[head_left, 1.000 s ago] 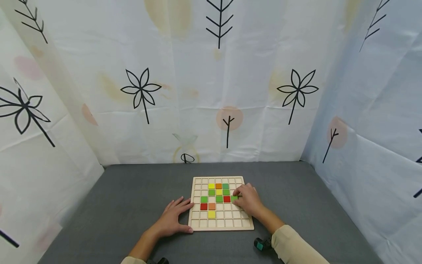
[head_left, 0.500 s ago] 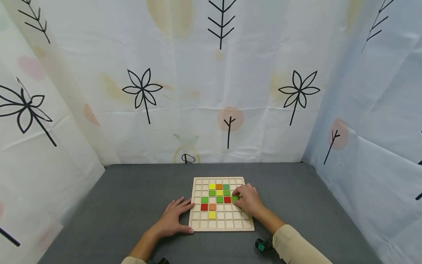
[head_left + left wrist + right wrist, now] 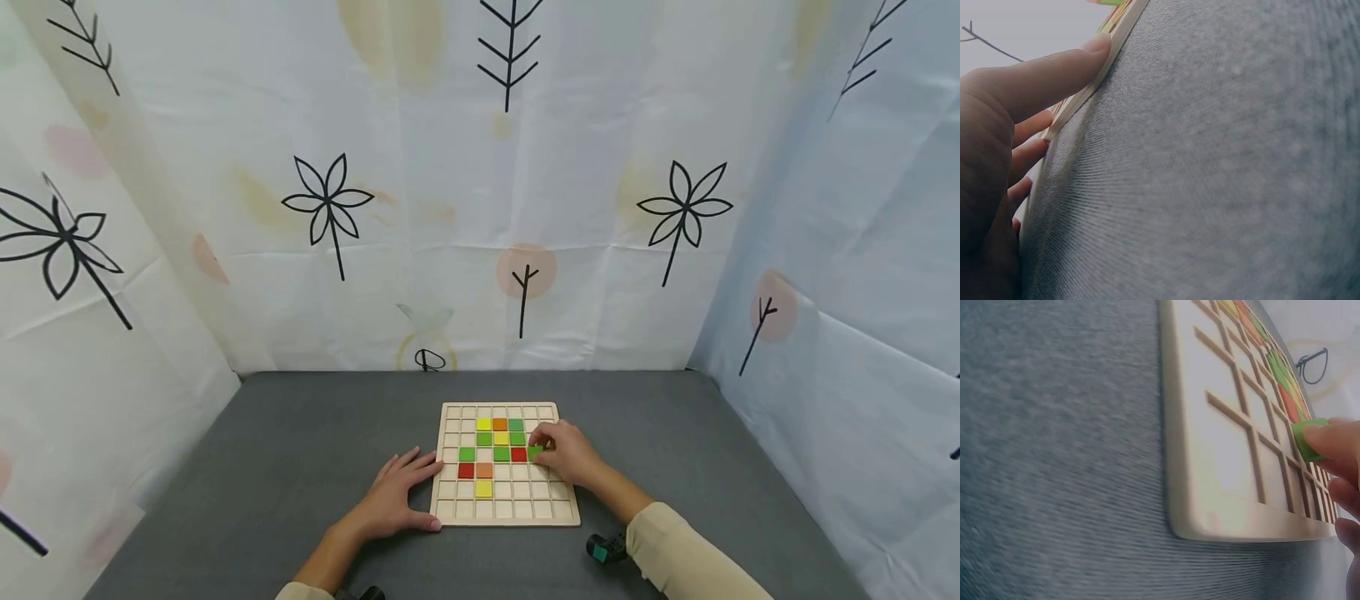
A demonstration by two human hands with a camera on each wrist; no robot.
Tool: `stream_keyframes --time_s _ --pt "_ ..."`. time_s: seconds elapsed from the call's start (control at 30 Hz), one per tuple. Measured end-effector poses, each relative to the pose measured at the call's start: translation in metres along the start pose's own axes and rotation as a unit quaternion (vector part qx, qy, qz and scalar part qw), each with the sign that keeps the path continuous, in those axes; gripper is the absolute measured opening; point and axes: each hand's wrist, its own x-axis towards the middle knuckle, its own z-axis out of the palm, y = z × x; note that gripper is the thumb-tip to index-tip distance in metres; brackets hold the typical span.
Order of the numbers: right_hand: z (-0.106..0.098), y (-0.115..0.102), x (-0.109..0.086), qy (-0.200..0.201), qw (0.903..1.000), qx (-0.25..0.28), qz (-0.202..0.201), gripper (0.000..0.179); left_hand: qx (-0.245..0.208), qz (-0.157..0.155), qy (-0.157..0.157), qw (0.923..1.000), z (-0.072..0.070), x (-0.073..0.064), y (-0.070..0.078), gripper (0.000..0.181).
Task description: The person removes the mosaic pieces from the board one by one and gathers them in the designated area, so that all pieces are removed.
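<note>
A square wooden grid board point(image 3: 522, 508) lies on the grey table, with red, orange, yellow and green square tiles in several of its cells. My right hand point(image 3: 572, 454) reaches over the board's right side and pinches a green tile point(image 3: 535, 452) beside a red tile point(image 3: 518, 454). In the right wrist view that green tile point(image 3: 1302, 440) stands tilted under the thumb, partly hidden by it. My left hand point(image 3: 392, 500) lies with spread fingers against the board's left edge. Its thumb point(image 3: 1072, 72) touches the near left corner.
Grey cloth point(image 3: 330, 425) covers the table around the board. A dark device with a teal patch point(image 3: 600, 552) sits by the right wrist. White fabric walls point(image 3: 585, 167) with black plant drawings rise behind and on both sides.
The green tile in my right hand has tilted slightly and the fingers have shifted a little. My left hand keeps its place on the board. The head view has drifted slightly.
</note>
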Motion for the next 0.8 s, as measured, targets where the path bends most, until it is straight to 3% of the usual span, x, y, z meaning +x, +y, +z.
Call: stream_keyframes --time_s 0.37,0.57,0.8 --pt "-0.012 0.0 0.002 -0.024 0.9991 0.036 0.005 0.014 0.005 0.001 -0.002 1.0 0.0 0.0 -0.001 0.092" --pt "-0.018 0.005 0.004 -0.016 0.9996 0.023 0.006 0.015 0.0 0.002 -0.006 1.0 0.0 0.001 -0.001 0.092" --pt "-0.028 0.012 0.006 -0.037 0.999 0.026 -0.001 0.015 0.002 -0.003 -0.007 1.0 0.001 0.001 -0.001 0.093"
